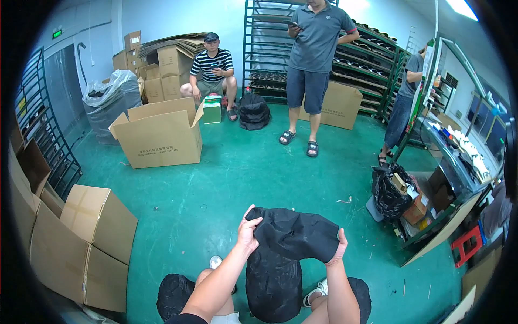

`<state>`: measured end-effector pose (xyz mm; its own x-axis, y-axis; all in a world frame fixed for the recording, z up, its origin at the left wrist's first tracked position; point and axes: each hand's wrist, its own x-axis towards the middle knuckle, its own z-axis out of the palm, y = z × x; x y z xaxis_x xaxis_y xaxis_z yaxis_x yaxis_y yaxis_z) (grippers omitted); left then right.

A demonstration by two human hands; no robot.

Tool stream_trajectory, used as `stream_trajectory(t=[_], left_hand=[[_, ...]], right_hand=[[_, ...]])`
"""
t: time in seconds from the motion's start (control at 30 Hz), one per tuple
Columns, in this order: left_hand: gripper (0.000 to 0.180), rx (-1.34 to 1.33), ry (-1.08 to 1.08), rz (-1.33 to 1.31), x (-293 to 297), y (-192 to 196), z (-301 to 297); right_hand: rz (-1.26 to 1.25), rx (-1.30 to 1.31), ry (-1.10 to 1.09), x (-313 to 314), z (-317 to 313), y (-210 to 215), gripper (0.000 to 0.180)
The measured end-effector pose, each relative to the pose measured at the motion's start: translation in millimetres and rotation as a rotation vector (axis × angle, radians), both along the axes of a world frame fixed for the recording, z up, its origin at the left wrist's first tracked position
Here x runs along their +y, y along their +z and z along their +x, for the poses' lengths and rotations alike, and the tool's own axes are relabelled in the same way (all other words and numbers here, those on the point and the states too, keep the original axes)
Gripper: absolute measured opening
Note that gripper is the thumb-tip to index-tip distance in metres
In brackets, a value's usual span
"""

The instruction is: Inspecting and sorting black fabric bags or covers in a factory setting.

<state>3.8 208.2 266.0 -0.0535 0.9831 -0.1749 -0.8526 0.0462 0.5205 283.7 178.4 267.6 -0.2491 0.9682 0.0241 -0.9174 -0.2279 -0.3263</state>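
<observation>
In front of me a black fabric piece [297,233] is stretched sideways between my two hands. My left hand [248,233] is closed on its left end, the thumb lying over the cloth. At the right end my right hand [339,249] grips the edge, its fingers partly hidden behind the fabric. Below the piece, between my legs, stands a rounded black stack or bundle [274,289] of similar-looking cloth. Further black bundles sit beside my legs, one on the left [174,298] and one on the right [361,297].
A large open carton [162,148] stands ahead on the green floor; closed cartons [97,227] are piled at left. One person [213,70] sits, another [315,48] stands, both holding phones. Right are a workbench [458,162], a black rubbish bag [391,197] and a red stool [468,245].
</observation>
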Motion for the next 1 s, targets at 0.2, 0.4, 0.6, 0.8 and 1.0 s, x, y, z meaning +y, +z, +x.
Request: stream_trajectory(t=[0.2,0.4,0.6,0.8,1.0], left_hand=[[0.065,0.004,-0.001,-0.023,-0.9,4.3,4.1],[0.054,0.048,0.013,-0.028,1.0,-4.4,1.7],[0.05,0.021,0.031,-0.029,1.1,-5.4,-0.5],[0.052,-0.055,-0.021,0.011,3.6,-5.2,0.2],[0.051,-0.032,0.043,-0.056,1.2,-1.8,0.6]], right_hand=[[-0.107,-0.112,0.028,5.2,11.2,-17.7,0.056],[-0.142,-0.023,0.094,8.4,5.8,-12.3,0.058],[-0.034,-0.004,0.021,-7.7,-13.3,19.5,0.057],[-0.081,-0.235,0.03,2.9,8.8,-23.0,0.05],[-0.199,-0.167,0.106,3.1,-3.2,0.7,0.043]])
